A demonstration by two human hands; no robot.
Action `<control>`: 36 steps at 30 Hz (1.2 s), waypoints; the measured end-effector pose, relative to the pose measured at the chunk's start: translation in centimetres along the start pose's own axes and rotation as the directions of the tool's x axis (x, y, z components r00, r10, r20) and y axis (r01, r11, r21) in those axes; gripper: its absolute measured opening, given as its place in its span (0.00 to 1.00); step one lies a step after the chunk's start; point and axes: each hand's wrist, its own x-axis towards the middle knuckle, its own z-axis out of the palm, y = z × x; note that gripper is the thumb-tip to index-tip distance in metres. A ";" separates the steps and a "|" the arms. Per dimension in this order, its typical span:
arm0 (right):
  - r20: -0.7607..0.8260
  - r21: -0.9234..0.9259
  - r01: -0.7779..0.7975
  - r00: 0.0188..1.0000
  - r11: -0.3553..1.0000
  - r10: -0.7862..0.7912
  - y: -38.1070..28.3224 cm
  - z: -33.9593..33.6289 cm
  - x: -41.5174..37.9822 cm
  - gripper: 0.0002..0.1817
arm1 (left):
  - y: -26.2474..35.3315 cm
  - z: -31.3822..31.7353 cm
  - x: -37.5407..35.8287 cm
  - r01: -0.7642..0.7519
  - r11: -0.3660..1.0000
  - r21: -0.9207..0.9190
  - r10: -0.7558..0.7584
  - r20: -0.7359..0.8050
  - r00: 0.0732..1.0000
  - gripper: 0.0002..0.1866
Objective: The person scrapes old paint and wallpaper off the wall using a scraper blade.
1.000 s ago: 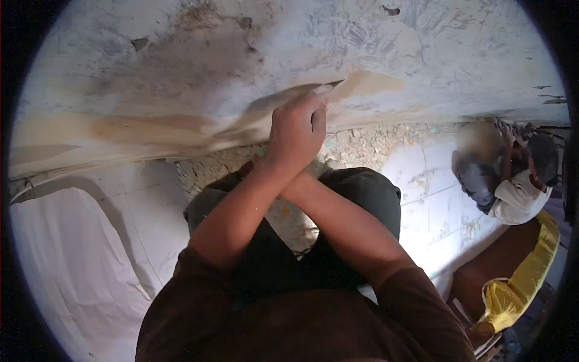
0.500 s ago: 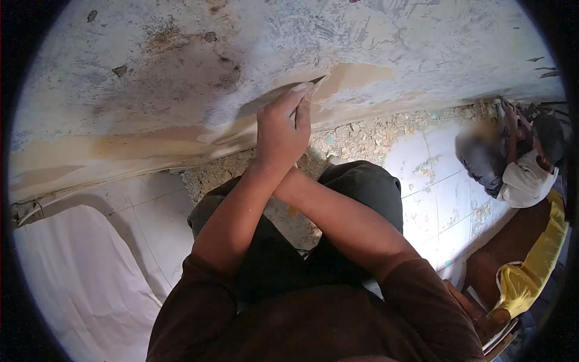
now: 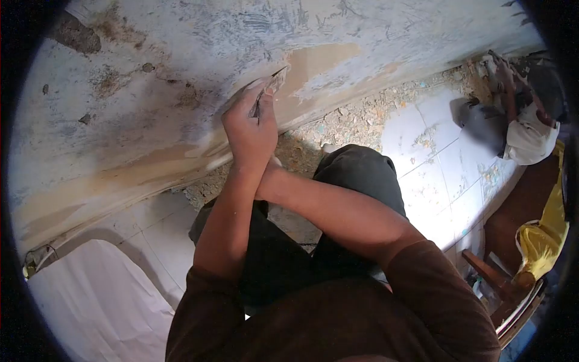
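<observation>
Wall (image 3: 199,36), stained and patchy, is spanning the upper frame; the wearer's brown shirt (image 3: 338,320) is filling the lower centre. Tiled floor (image 3: 425,163) is running below the wall, brightest right of centre. Pale sheet (image 3: 99,308) is covering the lower left; dark trousers (image 3: 362,175) are showing at centre, knees bent. Another person in a white shirt (image 3: 531,139) is crouching at upper right, hands near the wall base. Loose debris (image 3: 356,117) is lying along that base, right of centre. Yellow cloth (image 3: 543,247) is hanging at the right edge. Tan patch (image 3: 319,63) is marking the wall, upper centre. Left hand (image 3: 250,123), left of centre, is closing around a thin blade (image 3: 279,77), whose tip is sitting by the patch's left edge. Right hand (image 3: 275,162) is mostly hiding behind the left wrist, forearms crossing; cannot tell whether it is gripping anything
</observation>
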 end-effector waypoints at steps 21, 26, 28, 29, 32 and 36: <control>0.104 0.064 0.025 0.994 0.998 -0.032 2.7 1.7 0.2 0.18 | 0.2 0.2 0.4 -0.023 1.000 0.002 0.023 0.032 0.999 0.11; 0.083 0.080 -0.028 0.996 0.996 0.021 -1.1 -2.9 -0.3 0.17 | 0.5 0.1 0.5 0.049 0.999 -0.023 -0.049 -0.014 0.999 0.10; 0.041 0.106 0.028 0.999 0.994 -0.032 2.8 2.0 0.1 0.17 | 0.7 0.0 0.5 -0.017 1.000 -0.010 0.017 -0.017 1.000 0.10; -0.007 0.120 0.081 0.997 0.989 -0.080 4.2 3.6 0.2 0.17 | 0.8 0.0 0.7 -0.088 0.996 -0.008 0.087 -0.018 0.996 0.10; 0.180 -0.082 0.013 0.984 0.997 0.002 -1.6 -3.8 -0.2 0.21 | 0.9 -0.5 0.4 -0.045 0.999 -0.003 0.044 -0.070 0.997 0.10; 0.325 -0.027 -0.083 0.942 0.996 0.088 -1.1 -3.5 0.4 0.21 | 0.7 -0.1 0.5 -0.080 0.997 0.004 0.080 -0.012 0.997 0.10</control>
